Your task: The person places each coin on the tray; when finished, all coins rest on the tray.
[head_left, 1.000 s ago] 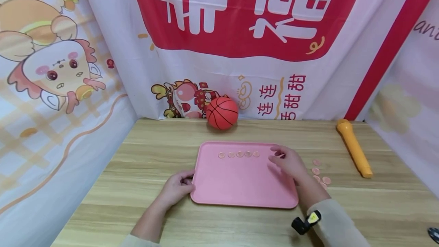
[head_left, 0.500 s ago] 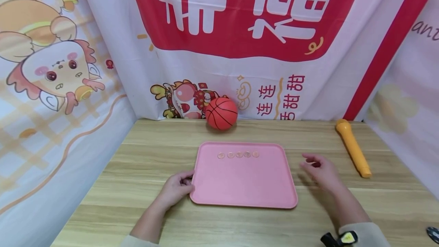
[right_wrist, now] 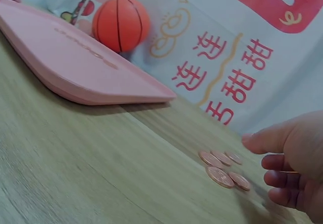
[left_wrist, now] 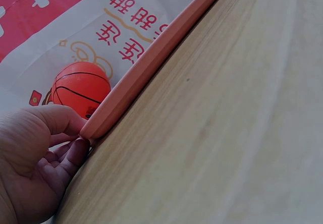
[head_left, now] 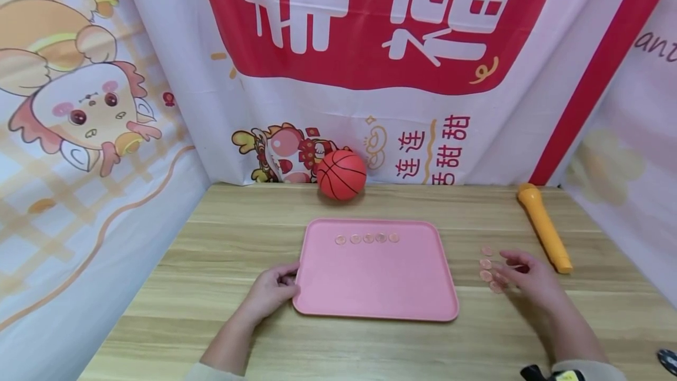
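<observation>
A pink tray lies on the wooden table, with a row of several copper coins along its far side. My left hand pinches the tray's left rim; in the left wrist view, thumb and fingers meet at the tray edge. Right of the tray, my right hand hovers beside several loose copper coins, fingers loosely bent and holding nothing. In the right wrist view those loose coins lie flat in a small cluster just left of the fingers.
A small red basketball sits at the table's back edge against the printed cloth. To the right lies a yellow toy microphone. Part of a black-and-white round object shows at the right frame edge.
My right hand has moved from over the tray's right side out to the loose coins on the table. The left hand stays on the tray rim.
</observation>
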The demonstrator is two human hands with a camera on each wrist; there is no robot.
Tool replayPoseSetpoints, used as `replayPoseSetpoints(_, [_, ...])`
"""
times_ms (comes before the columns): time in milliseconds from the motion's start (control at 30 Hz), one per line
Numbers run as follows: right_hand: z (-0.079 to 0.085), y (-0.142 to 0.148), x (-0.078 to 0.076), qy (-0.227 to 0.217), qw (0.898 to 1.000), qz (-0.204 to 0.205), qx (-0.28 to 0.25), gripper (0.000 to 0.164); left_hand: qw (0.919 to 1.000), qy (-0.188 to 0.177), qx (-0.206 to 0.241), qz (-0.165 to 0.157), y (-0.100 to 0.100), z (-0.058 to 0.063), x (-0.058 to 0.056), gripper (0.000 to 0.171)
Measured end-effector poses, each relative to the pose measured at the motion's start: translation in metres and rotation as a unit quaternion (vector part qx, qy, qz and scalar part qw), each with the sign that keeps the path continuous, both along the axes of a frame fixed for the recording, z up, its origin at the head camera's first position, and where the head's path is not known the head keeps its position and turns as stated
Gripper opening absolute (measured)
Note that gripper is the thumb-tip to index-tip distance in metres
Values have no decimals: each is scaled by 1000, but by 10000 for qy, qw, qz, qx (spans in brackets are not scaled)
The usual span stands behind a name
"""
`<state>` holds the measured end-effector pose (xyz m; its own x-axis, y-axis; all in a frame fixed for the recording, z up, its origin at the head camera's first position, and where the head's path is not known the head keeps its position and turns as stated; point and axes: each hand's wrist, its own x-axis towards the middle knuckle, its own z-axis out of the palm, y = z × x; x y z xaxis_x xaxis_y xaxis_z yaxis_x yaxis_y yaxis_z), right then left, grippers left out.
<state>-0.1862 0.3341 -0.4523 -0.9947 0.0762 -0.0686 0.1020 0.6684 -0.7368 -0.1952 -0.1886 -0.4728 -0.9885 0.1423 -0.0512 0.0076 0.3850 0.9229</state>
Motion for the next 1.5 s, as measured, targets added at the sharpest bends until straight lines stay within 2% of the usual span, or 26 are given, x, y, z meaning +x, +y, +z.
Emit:
replayPoseSetpoints(233, [-9,12,2,14,9996,83,282,57,10000,17,29,24,0,2,2,59])
replayPoseSetpoints(367, [-11,13,-1,-48,9979,114,640,57,10000,0,18,33,1,2,2,60])
replayPoseSetpoints(733, [-8,13,-3,-359,9964,207,737,56,10000,16,-6,13,0,0,0,59])
replayPoseSetpoints(1100, [-7,12,-5,-94,9904,494,1290,36,10000,3,7,17,0,0,0,59])
replayPoseSetpoints(1267, [-8,12,-4,68,9907,511,1261,33,10000,10,30,20,0,1,1,59])
replayPoseSetpoints(1500, [-11,10,1,381,9921,321,1155,27,10000,21,56,-13,0,0,1,59])
